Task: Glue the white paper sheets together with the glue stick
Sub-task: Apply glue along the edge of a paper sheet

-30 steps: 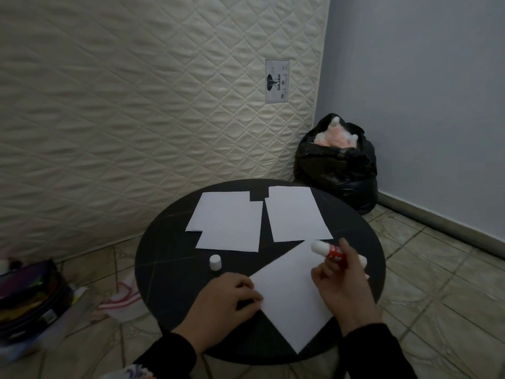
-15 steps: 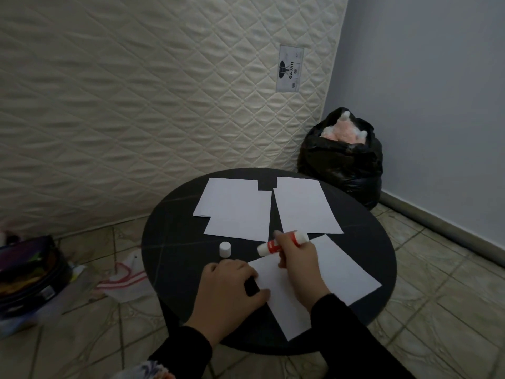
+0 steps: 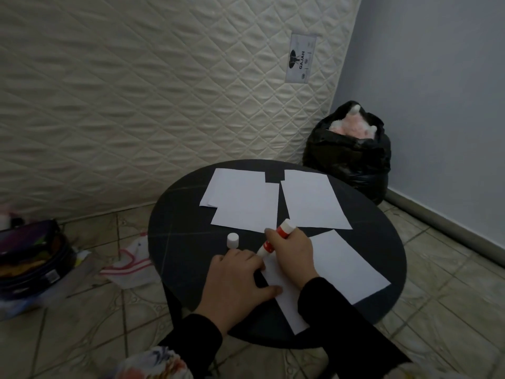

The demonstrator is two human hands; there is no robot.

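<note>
Glue stick (image 3: 276,236) gripped in right hand (image 3: 291,251), tip down-left on near sheet (image 3: 347,266); left hand (image 3: 237,277) flat

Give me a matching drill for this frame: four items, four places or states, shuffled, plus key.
Items:
1. glue stick
2. white cap
3. left hand
4. black bag

Places or states:
A. on the floor beyond the table
B. gripped in the right hand
C. pressing down the nearest sheet
D. standing alone on the tabletop

Pairs: 1-B, 2-D, 3-C, 4-A
</note>
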